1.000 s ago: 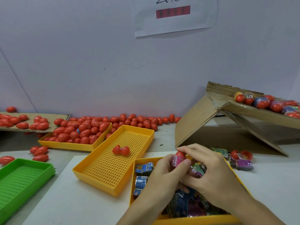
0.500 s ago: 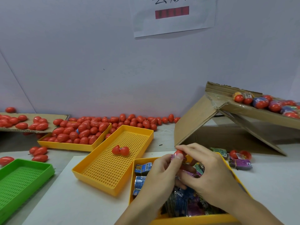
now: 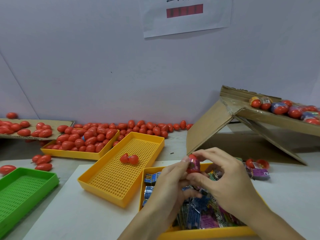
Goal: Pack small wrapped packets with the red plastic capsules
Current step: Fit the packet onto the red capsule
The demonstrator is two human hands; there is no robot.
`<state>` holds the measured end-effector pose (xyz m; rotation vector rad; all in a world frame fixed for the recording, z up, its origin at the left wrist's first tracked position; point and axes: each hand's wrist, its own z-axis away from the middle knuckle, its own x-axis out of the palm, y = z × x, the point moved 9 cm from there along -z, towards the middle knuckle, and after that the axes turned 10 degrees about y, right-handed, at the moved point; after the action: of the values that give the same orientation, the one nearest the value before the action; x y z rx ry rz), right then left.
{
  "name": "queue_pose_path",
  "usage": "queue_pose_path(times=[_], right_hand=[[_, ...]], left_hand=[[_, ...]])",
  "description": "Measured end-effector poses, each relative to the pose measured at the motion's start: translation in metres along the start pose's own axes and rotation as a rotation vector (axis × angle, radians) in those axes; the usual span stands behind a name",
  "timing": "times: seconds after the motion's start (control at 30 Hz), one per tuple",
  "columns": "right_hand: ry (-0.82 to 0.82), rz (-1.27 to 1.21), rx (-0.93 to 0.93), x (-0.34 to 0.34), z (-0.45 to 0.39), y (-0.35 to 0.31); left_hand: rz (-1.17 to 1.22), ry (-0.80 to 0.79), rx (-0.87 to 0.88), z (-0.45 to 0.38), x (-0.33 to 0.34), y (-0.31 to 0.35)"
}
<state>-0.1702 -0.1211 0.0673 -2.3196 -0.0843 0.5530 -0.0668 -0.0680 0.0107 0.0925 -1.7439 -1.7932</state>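
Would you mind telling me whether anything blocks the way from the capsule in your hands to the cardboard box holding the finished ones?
Nothing visible: the capsule is held above the packet tray, with open air up to the cardboard box.

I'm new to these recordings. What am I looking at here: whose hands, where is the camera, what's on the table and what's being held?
There is no machine here: a person works with bare hands, and the one camera sits on their head, looking forward and down. The left hand and right hand together grip a red capsule with a pink packet showing inside it. Below them a yellow tray holds wrapped packets. Beside it, a perforated yellow tray carries one opened capsule. Farther back, another yellow tray is heaped with red capsules. A green tray sits at the left, and a cardboard box at the right.
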Motion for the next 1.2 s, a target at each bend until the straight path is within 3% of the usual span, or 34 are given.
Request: queue_pose_path(times=[0.33, 0.67, 1.0, 1.2], right_hand=[[-0.037, -0.008, 0.051, 0.005, 0.001, 0.007], [-0.107, 0.036, 0.092, 0.011, 0.004, 0.015], [-0.133, 0.023, 0.049, 0.015, 0.005, 0.003], [0.003, -0.072, 0.177, 0.002, 0.002, 0.019]], left_hand=[[0.083, -0.068, -0.101, 0.003, 0.006, -0.006], [0.079, 0.131, -0.032, -0.007, -0.015, -0.003], [-0.031, 0.127, -0.033, -0.004, -0.013, -0.003], [0.007, 0.235, -0.016, -0.005, -0.03, 0.001]])
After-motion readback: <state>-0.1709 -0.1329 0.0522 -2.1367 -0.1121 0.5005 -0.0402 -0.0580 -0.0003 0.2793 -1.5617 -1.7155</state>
